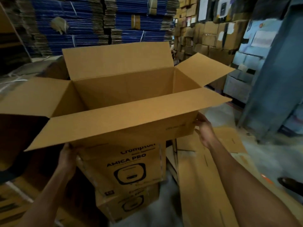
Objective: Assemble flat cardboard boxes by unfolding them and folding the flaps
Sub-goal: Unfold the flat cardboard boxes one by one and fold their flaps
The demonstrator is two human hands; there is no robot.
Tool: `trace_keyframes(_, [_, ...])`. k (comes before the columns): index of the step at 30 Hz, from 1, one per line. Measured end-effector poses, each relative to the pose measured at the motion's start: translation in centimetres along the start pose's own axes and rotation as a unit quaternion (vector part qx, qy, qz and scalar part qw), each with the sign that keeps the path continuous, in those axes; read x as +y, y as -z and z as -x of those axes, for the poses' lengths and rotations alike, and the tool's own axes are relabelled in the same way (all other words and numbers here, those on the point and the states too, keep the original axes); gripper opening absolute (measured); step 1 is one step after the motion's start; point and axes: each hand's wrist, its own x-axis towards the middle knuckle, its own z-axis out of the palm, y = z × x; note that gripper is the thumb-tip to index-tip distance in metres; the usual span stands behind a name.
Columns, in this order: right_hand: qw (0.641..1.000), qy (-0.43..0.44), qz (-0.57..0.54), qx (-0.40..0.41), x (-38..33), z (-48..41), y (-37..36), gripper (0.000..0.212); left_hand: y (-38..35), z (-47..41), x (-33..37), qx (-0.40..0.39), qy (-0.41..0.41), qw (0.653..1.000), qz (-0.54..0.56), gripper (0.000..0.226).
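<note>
We square up an opened brown corrugated cardboard box, top flaps splayed, over a stack of printed brown cartons, right hand spread flat against its near right corner, left hand at the near left, its grip hidden under the flap.

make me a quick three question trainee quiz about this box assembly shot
1. True or false: the top flaps of the large brown cardboard box are folded shut.
2. Where does the right hand touch that box? A: its near right corner. B: its far flap. C: its inside floor.
3. Fill the gap: the smaller brown box with black print, just below, reads "AMICA ___".

Key: 1 false; 2 A; 3 PRO.
</note>
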Motion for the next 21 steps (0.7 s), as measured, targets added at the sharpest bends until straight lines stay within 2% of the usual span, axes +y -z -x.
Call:
trace_keyframes(1, [1.0, -0.011, 0.021, 0.001, 0.0, -0.1, -0.3, 0.051, -10.8, 2.9, -5.6, 0.046, 0.03, 0.997, -0.055, 0.05])
trace_keyframes(2, [0.998, -0.031, 0.048, -0.008, 0.3, -0.5, -0.4, 0.055, -8.4, 1.1, -6.1, 0.006, 0.053, 0.998, -0.032, 0.051])
trace_keyframes(3, [0.996, -0.048, 0.074, -0.014, 0.7, -0.8, -0.4, 0.06, -10.0, 2.1, -5.7, 0.021, 0.068, 0.995, -0.07, 0.052])
trace_keyframes(4, [0.993, -0.053, 0.102, -0.02, 1.1, -1.2, -0.4, 0.068, -9.8, 1.8, -6.5, 0.0, 0.086, 0.995, -0.053, 0.056])
trace_keyframes(6, [0.992, -0.05, 0.114, -0.026, 1.0, -1.7, -0.6, 0.084, -10.2, 1.5, -5.1, 0.022, 0.107, 0.993, -0.051, 0.07])
trace_keyframes(8, [0.993, -0.031, 0.106, -0.035, 0.8, -2.1, -0.6, 0.092, -10.2, 1.2, -3.3, 0.026, 0.086, 0.993, -0.074, 0.09])
trace_keyframes(10, [0.994, -0.007, 0.099, -0.034, 0.0, -2.5, -0.6, 0.094, -10.1, 0.8, -1.9, 0.03, 0.082, 0.994, -0.065, 0.094])
trace_keyframes(12, [0.996, 0.025, 0.084, -0.026, -1.3, -2.9, -0.8, 0.089, -9.8, 0.9, 0.2, 0.023, 0.044, 0.997, -0.057, 0.09])
trace_keyframes(15, [0.994, 0.066, 0.091, -0.009, -4.2, -3.5, -1.0, 0.078, -9.3, 0.3, 2.8, 0.003, -0.01, 0.999, -0.036, 0.106])
trace_keyframes(17, [0.989, 0.091, 0.115, 0.011, -6.2, -3.8, -1.2, 0.078, -9.2, 0.3, 4.3, 0.014, -0.047, 0.998, -0.044, 0.101])
trace_keyframes(21, [0.981, 0.117, 0.148, 0.047, -8.7, -4.5, -2.0, 0.077, -9.2, 0.5, 6.2, -0.013, -0.103, 0.995, -0.015, 0.093])
